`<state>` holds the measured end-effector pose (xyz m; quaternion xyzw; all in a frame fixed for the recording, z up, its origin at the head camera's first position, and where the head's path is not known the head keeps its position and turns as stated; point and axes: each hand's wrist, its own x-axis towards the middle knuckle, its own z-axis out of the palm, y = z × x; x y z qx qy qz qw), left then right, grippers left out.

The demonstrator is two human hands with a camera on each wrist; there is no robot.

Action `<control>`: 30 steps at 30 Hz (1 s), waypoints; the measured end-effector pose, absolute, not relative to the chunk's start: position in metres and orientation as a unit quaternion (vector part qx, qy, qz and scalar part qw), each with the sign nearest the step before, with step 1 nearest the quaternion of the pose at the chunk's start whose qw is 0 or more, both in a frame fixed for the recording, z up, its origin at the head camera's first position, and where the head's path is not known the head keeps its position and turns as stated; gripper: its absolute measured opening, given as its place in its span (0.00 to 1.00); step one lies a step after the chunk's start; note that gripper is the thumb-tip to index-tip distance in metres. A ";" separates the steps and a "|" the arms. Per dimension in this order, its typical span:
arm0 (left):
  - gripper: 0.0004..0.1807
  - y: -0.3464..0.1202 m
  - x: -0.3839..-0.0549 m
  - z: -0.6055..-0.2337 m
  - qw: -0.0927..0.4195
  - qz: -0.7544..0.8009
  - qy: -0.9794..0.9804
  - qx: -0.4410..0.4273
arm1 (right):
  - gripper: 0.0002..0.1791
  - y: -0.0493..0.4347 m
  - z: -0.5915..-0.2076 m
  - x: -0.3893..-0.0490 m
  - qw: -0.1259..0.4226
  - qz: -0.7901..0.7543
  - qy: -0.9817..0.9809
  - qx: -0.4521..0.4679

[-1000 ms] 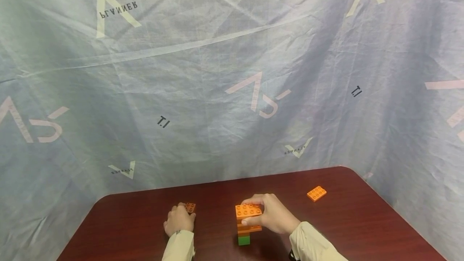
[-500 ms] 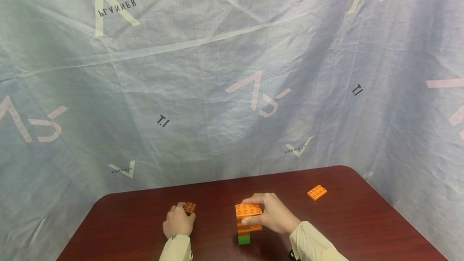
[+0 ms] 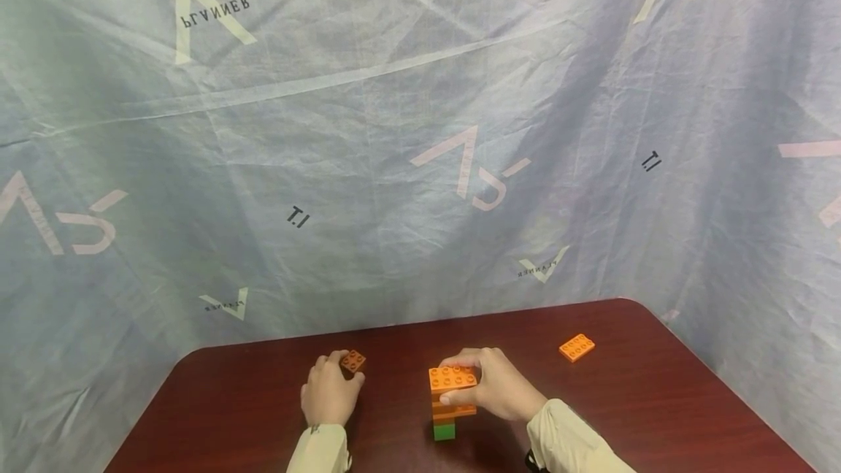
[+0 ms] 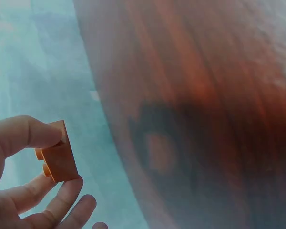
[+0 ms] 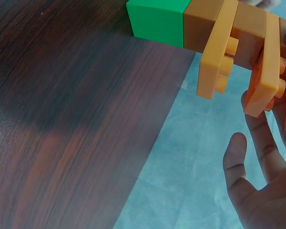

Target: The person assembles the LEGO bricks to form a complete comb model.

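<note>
My left hand (image 3: 331, 394) pinches a small brown-orange toy building brick (image 3: 353, 361), two studs by two, between thumb and fingertips. The left wrist view shows this brick (image 4: 60, 157) from the side, its studs turned toward the palm, and a shadow lies apart from it on the table. My right hand (image 3: 497, 385) grips the upper part of a brick tower, thumb on the near side. A green brick (image 3: 444, 431) forms the tower's base. Brown bricks (image 5: 248, 36) alternate above it with wider orange plates (image 5: 214, 57), and an orange studded plate (image 3: 452, 377) tops it.
One loose orange plate (image 3: 577, 347) with studs up lies at the back right of the dark red wooden table (image 3: 263, 385). Behind and beside the table hangs a grey printed cloth (image 3: 368, 203).
My left hand has shifted slightly away and to the right, carrying the small brick, which shows more fully. The right hand keeps its hold on the tower.
</note>
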<state>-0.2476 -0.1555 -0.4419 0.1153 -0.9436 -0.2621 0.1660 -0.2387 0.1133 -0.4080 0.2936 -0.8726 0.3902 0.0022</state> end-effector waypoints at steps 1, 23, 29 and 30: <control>0.28 -0.155 -0.247 -0.440 0.169 -0.264 -0.943 0.111 | 0.26 0.113 -0.408 -0.239 0.002 0.391 -0.873 0.293; 0.25 -0.123 -0.230 -0.402 0.216 -0.270 -0.938 0.038 | 0.26 0.113 -0.407 -0.238 0.015 0.388 -0.872 0.297; 0.24 -0.115 -0.224 -0.393 0.226 -0.271 -0.935 0.019 | 0.26 0.114 -0.408 -0.238 0.017 0.384 -0.874 0.298; 0.24 -0.114 -0.223 -0.391 0.225 -0.273 -0.935 0.017 | 0.26 0.114 -0.408 -0.238 0.018 0.385 -0.873 0.300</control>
